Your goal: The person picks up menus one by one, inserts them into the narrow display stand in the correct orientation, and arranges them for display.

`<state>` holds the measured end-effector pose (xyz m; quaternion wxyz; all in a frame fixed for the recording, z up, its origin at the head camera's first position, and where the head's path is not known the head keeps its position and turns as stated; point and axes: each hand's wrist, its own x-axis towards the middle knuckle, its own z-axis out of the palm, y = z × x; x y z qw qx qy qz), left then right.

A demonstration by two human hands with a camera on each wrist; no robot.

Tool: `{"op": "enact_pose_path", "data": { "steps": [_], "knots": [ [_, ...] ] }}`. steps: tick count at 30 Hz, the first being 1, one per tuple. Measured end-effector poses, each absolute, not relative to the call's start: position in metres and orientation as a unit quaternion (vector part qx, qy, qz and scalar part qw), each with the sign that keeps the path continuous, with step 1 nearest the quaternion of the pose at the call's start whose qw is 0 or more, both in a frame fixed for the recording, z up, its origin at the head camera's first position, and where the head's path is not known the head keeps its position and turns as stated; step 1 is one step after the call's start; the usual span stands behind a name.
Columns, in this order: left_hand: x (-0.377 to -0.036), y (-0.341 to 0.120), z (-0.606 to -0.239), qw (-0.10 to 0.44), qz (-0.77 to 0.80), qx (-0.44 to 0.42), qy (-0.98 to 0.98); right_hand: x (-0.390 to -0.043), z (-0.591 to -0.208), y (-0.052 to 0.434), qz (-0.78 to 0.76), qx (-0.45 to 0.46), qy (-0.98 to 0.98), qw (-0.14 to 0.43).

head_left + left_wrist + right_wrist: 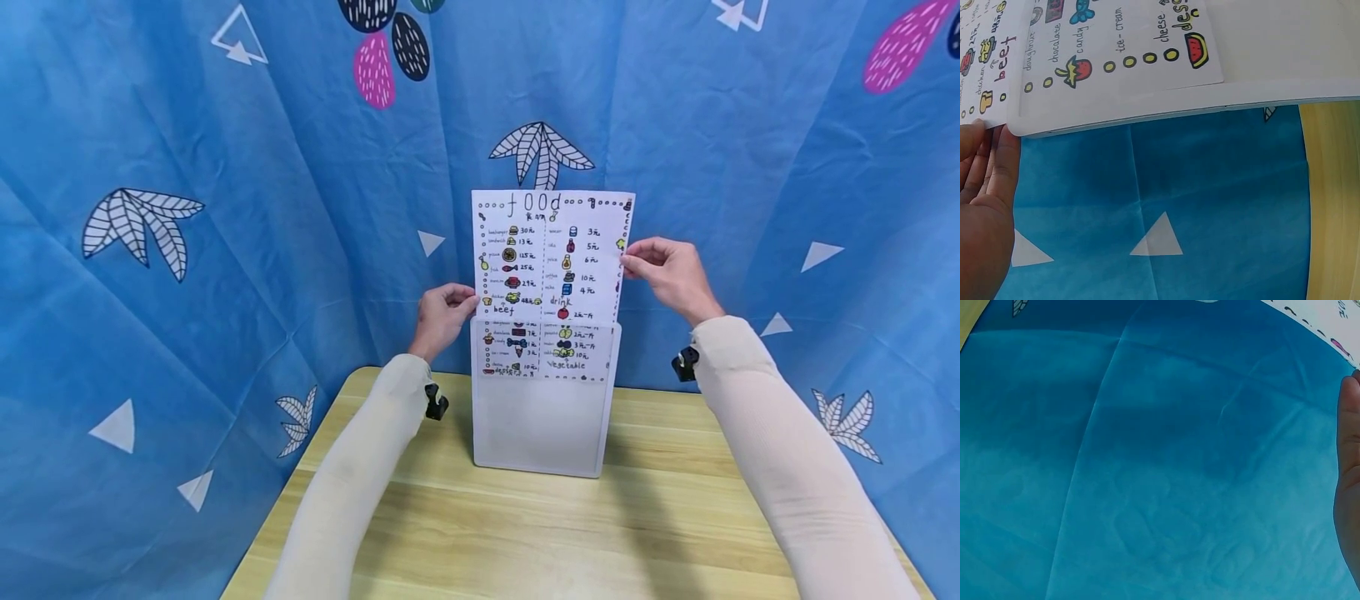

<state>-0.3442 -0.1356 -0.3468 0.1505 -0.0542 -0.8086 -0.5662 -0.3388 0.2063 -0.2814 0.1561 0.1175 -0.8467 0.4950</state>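
Observation:
A hand-drawn paper menu (551, 258), headed "food", stands upright in the head view. Its lower part lies inside a translucent, white-edged plastic sign holder (538, 429), which stands on the table; the upper part sticks out above. With thumb and fingers, my left hand (441, 318) pinches the menu's left edge just above the holder's top. My right hand (670, 273) pinches the right edge, somewhat higher. In the left wrist view, the left hand (988, 212) has its thumb in front of the paper and fingers behind. Only part of the right hand (1349, 456) shows in the right wrist view.
A light wood-grain table (510, 533) lies beneath the holder. Blue patterned cloth (360, 208) hangs behind and on both sides, close to the table's back edge. Each wrist carries a small black camera mount, such as the left one (436, 402).

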Motion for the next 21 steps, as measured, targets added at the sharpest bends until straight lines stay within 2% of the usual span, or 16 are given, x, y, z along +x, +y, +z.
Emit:
{"op": "enact_pose_path", "data": {
  "steps": [21],
  "knots": [
    [-0.3432,-0.1351,-0.3490,0.155,-0.567,-0.056,-0.807,-0.3367,-0.2913,0.2054,0.487,0.117,-0.853,0.147]
  ]
}}
